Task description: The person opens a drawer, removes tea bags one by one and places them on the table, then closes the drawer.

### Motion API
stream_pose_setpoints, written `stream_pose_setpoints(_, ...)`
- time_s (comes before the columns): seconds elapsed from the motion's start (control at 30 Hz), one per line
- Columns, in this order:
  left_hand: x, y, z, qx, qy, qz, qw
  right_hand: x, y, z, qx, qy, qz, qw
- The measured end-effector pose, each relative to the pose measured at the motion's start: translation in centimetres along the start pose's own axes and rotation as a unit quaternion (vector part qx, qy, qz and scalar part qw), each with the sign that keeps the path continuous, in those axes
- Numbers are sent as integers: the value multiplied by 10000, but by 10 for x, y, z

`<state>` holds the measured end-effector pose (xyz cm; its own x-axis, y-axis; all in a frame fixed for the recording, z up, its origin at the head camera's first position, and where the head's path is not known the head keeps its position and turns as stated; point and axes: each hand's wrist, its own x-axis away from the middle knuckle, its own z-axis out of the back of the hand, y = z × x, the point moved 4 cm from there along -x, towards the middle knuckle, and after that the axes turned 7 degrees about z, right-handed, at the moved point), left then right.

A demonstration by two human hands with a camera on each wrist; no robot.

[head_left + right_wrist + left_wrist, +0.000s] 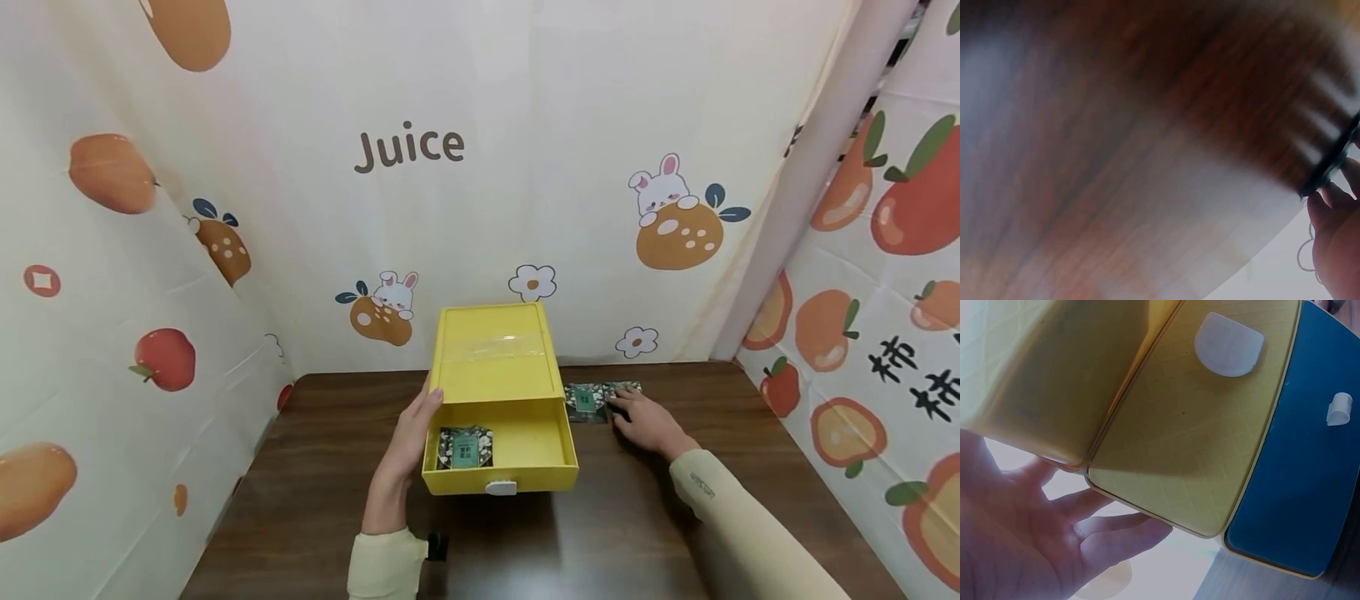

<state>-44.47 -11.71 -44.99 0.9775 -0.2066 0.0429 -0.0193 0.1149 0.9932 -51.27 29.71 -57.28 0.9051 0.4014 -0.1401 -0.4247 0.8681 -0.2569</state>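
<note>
A yellow drawer box [497,358] stands on the table, its yellow top drawer [536,433] pulled out. Inside, at the drawer's left, lies a dark floral packet [465,447] with a green label. Against the box's left side rests my left hand [408,433], thumb at the front edge; the left wrist view shows its fingers extended along the side wall. Right of the box, another such packet [585,402] lies on the table. Fingertips of my right hand [647,421] press on a further packet [628,387] beside it, which appears as a dark strip in the right wrist view.
Below the yellow drawer sits a blue drawer [1297,444] with a small white handle [1339,409]. The brown wooden table [315,500] meets a printed curtain [480,208] behind the box, and fruit-patterned curtains hang at both sides.
</note>
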Motion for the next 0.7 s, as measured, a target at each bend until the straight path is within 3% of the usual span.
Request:
stream_pose_setpoints(0.37, -2, 2, 1, -62, -92, -71, 9999, 2, -3, 0, 118, 261, 13, 9996)
stream_pose_setpoints(0.7, 15, 30, 0, -82, -204, 150, 9996, 3, -6, -1, 138, 414, 109, 9990)
